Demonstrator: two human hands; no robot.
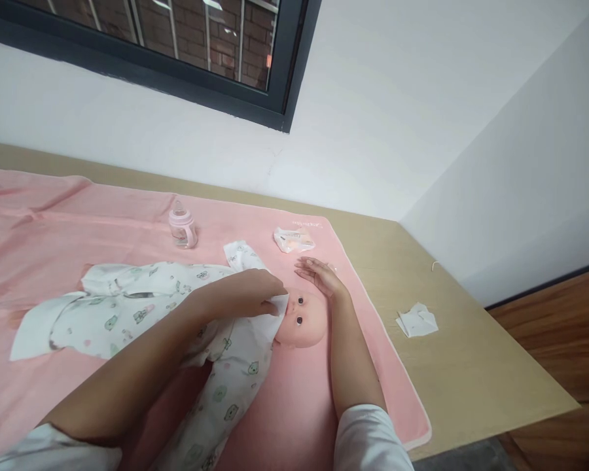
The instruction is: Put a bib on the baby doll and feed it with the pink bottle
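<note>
A baby doll [307,330] lies on its back on a pink mat [294,405], its head toward the right. It wears white pajamas [177,281] printed with small green animals. My left hand [255,291] reaches across its chest, fingers closed on a white tissue [276,314] that touches the doll's mouth and chin. Beside the top of the doll's head rests my right hand [321,276], palm inward and fingers stretched out, holding nothing. Part of the doll's chest and neck is hidden behind my left hand and forearm.
A pink-topped baby bottle [182,226] stands on the mat at the back. Behind the doll's head lies a small plastic tissue pack [294,239]. A crumpled white tissue [418,320] is on the wooden table [471,366] at right. White walls and a window [201,39] border the back.
</note>
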